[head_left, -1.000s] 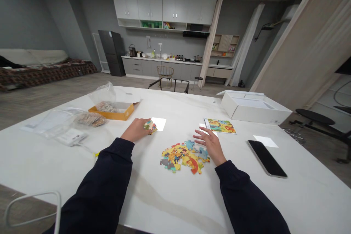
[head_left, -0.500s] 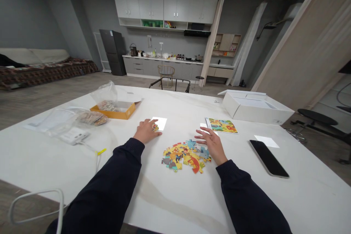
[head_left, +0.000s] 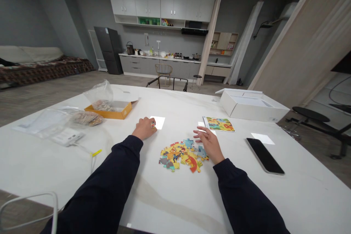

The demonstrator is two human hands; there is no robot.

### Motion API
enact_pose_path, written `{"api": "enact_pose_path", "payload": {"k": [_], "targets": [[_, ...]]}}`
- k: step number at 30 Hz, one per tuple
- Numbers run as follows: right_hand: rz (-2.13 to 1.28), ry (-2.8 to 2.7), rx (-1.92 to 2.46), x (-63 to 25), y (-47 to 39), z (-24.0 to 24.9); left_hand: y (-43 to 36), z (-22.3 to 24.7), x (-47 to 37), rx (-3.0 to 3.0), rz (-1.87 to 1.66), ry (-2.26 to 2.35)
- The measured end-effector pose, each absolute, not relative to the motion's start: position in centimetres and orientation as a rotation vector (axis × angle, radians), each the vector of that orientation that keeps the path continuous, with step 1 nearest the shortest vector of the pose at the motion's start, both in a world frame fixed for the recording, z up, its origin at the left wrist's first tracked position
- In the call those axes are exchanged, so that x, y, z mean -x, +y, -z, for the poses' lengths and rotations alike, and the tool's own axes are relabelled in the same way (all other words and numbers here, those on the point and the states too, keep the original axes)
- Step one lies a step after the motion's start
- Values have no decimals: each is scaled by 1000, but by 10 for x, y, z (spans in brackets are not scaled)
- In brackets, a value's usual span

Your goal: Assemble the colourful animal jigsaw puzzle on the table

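Observation:
My left hand (head_left: 143,128) is closed, its fingers curled round a puzzle piece (head_left: 153,124) of which only a small colourful part shows. It is low over the white table, up and left of a partly joined jigsaw puzzle (head_left: 179,155) with yellow, red and blue animal pictures. Above the puzzle's right side hovers my right hand (head_left: 210,144), fingers apart, with nothing visible in them. It hides some of the puzzle's right edge. Just beyond that hand lies a picture card (head_left: 221,124) printed with animals in similar colours.
At the left are an orange box (head_left: 124,112) holding a bag of pieces, another clear bag of pieces (head_left: 87,118), and a white power strip (head_left: 66,137) with a cable. A black phone (head_left: 264,155) and a white box (head_left: 253,106) are at the right.
My left hand's fingers have curled further in round the puzzle piece. My right hand keeps almost the same place over the puzzle. The whole view has shifted slightly.

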State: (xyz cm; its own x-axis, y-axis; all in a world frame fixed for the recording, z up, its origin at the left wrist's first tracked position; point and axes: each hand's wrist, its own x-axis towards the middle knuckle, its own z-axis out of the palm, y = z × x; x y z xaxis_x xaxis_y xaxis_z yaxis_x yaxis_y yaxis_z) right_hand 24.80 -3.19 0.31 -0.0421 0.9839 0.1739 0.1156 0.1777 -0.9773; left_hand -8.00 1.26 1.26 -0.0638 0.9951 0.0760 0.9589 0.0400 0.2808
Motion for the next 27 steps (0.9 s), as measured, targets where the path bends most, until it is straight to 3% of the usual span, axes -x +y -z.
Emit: {"api": "enact_pose_path", "payload": {"k": [4, 7, 10, 14, 27], "targets": [[-764, -1721, 1192, -257, -31, 1, -2, -25, 71, -2232, -568, 2214], [-638, -1952, 1178, -259, -33, 5, -26, -34, 51, -2385, -734, 1939], [-623, -2128, 1133, -256, -38, 7, -52, -31, 28, -2394, -570, 1606], [-611, -2270, 1097, -246, -45, 9, -70, -22, 11, -2410, -367, 1573], [-600, -2239, 1100, -235, -49, 8, -61, -17, 7, -2346, -639, 1200]]}}
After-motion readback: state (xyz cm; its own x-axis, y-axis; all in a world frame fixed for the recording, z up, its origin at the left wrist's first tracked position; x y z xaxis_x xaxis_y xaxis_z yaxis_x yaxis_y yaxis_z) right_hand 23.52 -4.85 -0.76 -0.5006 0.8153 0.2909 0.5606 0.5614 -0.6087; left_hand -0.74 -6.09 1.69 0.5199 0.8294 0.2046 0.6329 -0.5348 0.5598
